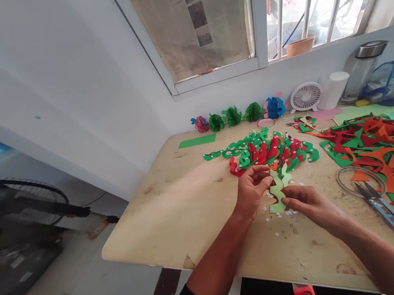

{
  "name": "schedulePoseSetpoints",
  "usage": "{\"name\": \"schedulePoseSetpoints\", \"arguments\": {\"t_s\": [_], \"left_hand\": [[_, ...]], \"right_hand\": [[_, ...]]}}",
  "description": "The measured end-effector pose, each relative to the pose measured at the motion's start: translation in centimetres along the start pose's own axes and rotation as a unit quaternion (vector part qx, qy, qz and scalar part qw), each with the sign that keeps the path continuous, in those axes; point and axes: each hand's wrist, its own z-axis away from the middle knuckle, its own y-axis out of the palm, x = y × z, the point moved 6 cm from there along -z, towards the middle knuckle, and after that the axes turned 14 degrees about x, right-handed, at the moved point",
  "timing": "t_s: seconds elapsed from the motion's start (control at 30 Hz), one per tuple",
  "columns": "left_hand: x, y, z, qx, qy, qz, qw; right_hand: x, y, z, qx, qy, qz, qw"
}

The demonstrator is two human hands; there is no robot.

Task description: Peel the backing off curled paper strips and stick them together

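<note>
A light green wavy paper cutout (277, 200) is held between my two hands just above the table. My left hand (253, 187) pinches its upper left side between thumb and fingers. From the right, my right hand (301, 200) pinches its edge with thumb and forefinger. Part of the cutout is hidden by my fingertips. Small white square bits (276, 234) lie scattered on the wood below and around it. Right behind my hands is a heap of red and green wavy cutouts (262, 152) dotted with white squares.
A large pile of red, orange and green paper scraps (383, 149) covers the right side. Blue-handled thread snips (389, 213) lie beside a tape ring (341, 175). Along the wall stand folded paper figures (232, 116), a small fan (305, 97) and a glass bottle (361, 75).
</note>
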Motion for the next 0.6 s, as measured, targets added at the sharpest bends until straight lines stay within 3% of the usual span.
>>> {"name": "schedulePoseSetpoints", "arguments": {"t_s": [0.33, 0.6], "left_hand": [[-0.16, 0.7, 0.34, 0.024, 0.023, -0.05, 0.998], [-0.11, 0.72, 0.27, 0.024, 0.028, -0.03, 0.999]], "right_hand": [[-0.19, -0.25, -0.17, -0.028, 0.026, -0.003, 0.999], [-0.23, -0.1, -0.15, -0.028, 0.028, -0.013, 0.999]]}}
